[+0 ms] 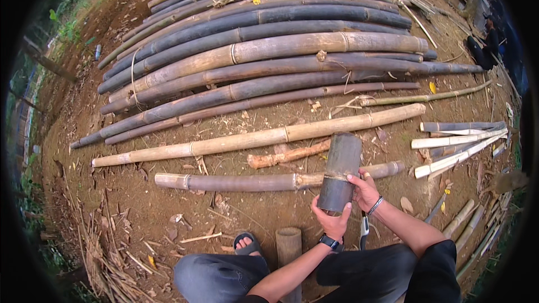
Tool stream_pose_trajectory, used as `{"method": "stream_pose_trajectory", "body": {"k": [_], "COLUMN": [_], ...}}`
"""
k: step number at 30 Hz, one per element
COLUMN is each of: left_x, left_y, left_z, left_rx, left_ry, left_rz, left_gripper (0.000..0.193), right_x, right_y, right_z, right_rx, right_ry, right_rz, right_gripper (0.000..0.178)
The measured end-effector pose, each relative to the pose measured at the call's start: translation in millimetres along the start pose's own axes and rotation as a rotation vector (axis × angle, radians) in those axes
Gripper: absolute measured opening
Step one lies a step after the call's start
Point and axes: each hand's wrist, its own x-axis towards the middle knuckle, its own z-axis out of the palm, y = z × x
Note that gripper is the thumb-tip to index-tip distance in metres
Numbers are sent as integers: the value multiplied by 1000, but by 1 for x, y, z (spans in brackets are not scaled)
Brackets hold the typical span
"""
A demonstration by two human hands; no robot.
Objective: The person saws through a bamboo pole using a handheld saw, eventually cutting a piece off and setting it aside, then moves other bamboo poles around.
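A short dark-grey bamboo section (pixel 343 154) with a node ring near its middle stands tilted in front of me, held between both hands. My left hand (pixel 333 221) is closed around its lower end, thumb up along the near side, a black watch on the wrist. My right hand (pixel 366 192) grips its right side near the node, and a bracelet circles that wrist. Just below the hands, by my right leg, is a tool with a pale and dark handle (pixel 364 231); its kind I cannot make out. Between my legs a thicker bamboo piece (pixel 289 240) stands upright, its open top showing.
Beyond the hands lie a brown bamboo pole (pixel 247 183), a peeled branch (pixel 289 156) and a long pale pole (pixel 241 142). Many dark poles (pixel 269 49) are stacked further back. Split bamboo strips (pixel 460 148) lie at right, thin sticks (pixel 104 252) at lower left.
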Motion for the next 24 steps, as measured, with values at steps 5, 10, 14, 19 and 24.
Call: {"method": "stream_pose_trajectory", "body": {"k": [5,10,14,19,24], "left_x": [-5,30,119,189,218], "left_y": [3,-24,-46,-39,-47], "left_z": [4,-20,-72,-126,-139], "left_rx": [249,258,1109,1618,1728], "left_ry": [-80,-411,-667,-1129,-1199], "left_rz": [203,406,539,567,472], "left_gripper": [94,88,81,97,88], "right_x": [12,5,-12,-37,-38], "right_y": [4,-24,-4,48,97], "right_z": [-13,-33,-62,-80,-83], "right_rx": [29,22,-118,-339,-592], "right_ry": [-103,2,48,-116,-268], "right_rz": [-261,-462,-478,-272,-14], "right_gripper": [87,72,69,77,88]}}
